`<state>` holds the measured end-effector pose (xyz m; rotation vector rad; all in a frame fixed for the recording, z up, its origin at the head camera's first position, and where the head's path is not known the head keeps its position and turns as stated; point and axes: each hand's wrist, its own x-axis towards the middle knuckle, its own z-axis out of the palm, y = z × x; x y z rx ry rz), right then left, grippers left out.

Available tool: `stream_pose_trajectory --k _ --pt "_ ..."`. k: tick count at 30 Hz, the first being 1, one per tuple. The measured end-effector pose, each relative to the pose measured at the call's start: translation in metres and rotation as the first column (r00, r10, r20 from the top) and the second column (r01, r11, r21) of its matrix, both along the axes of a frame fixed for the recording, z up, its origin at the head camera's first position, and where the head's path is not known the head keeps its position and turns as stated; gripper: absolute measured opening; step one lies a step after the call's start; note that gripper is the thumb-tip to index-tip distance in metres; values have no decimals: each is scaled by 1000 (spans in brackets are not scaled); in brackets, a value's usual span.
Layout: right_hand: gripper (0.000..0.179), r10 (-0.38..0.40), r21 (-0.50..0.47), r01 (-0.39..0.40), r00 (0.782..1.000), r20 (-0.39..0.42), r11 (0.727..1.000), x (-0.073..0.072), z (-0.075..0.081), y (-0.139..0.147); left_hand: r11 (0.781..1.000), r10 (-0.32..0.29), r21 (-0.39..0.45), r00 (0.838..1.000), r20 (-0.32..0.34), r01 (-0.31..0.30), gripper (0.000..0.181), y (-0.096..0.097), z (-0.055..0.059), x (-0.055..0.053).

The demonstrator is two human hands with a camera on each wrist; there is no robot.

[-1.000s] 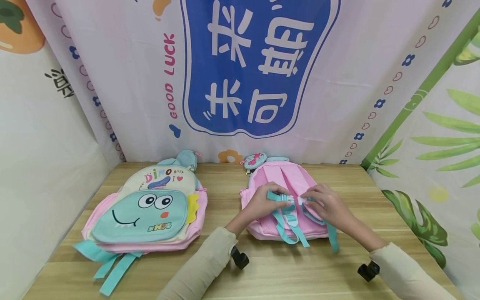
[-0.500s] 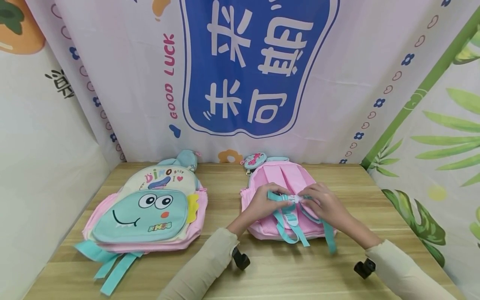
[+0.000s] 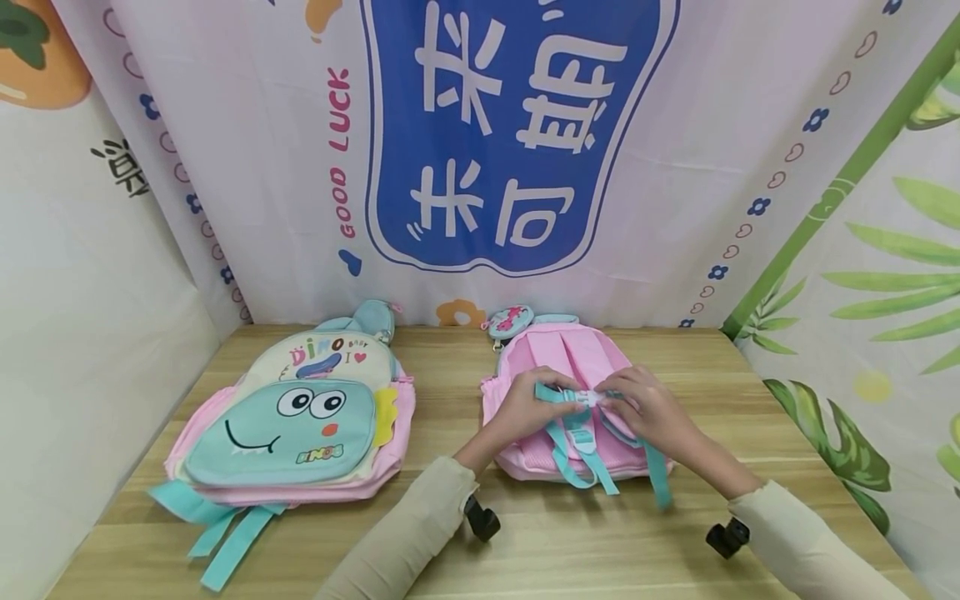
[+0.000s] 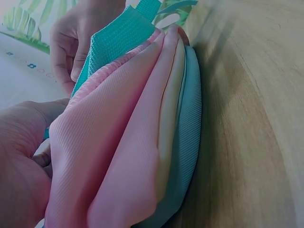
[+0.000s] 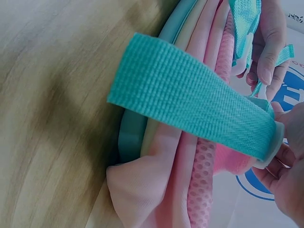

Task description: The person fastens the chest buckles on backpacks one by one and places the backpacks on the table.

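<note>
A small pink backpack (image 3: 604,357) lies back side up, its padded shoulder straps and teal webbing (image 3: 657,473) facing me. Over its middle, my left hand (image 3: 531,407) pinches one half of a white buckle (image 3: 587,399), thumb below and fingers above. From the other side my right hand (image 3: 651,407) pinches the other half, and the halves meet between the fingertips. Below them hangs a white strap adjuster (image 3: 582,440) with loose webbing ends. In the right wrist view, a wide teal strap end (image 5: 190,97) crosses in front of the bag, near my right hand (image 5: 290,176).
On the left lies a second backpack (image 3: 281,433) with a dinosaur face, its teal straps (image 3: 238,546) trailing toward the front. A round pouch (image 3: 511,321) hangs at the pink bag's top. Printed cloth (image 3: 645,208) closes off the back of the wooden table (image 3: 585,554).
My right hand has shifted slightly left, bringing the two buckle halves together where a small gap showed between them. My left hand has stayed almost still; both bags lie where they were.
</note>
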<state>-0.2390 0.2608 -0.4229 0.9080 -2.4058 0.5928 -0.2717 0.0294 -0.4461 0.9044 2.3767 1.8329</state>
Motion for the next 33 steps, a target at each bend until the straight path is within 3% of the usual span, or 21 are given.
stream_pose_trajectory --k 6,28,33 --pt "31 -3 -5 3 1000 8 1000 0 -2 -1 1000 13 -12 1000 27 -13 25 0 -1 1" --pt "35 86 -61 -84 996 27 995 0 -8 -1 1000 8 0 1000 5 -8 26 1 3 6" --pt "37 92 -60 -89 995 43 994 2 -8 1 999 -35 4 999 13 35 30 -2 2 5"
